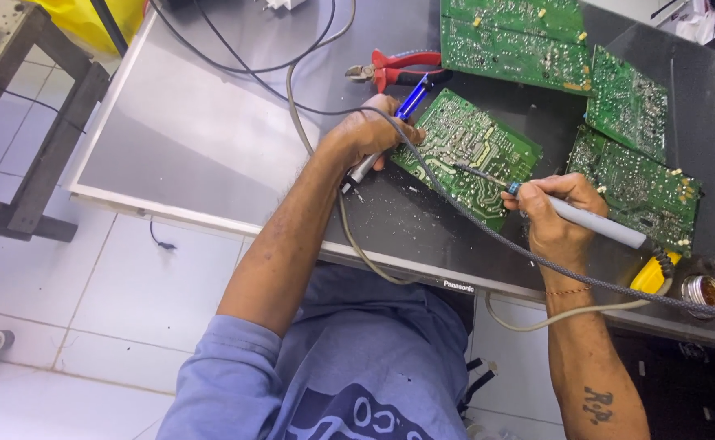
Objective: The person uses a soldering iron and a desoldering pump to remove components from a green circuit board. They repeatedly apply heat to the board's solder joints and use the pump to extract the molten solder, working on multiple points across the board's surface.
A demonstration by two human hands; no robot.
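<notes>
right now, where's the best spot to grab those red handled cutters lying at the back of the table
Probably by the two red handles of the red-handled side cutters, closing fingers around both from the right. They lie flat with the metal nose pointing left, and the handles run right toward the green circuit boards. The handle ends are partly hidden behind the blue-and-silver tool in the left hand, so come in from above.

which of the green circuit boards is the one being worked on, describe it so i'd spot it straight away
On the dark flat panel lie several green boards; take the one nearest its front edge, between the two hands. The left hand rests on its left corner with a blue tool, the right hand touches a soldering iron to it. The others lie untouched.
</notes>
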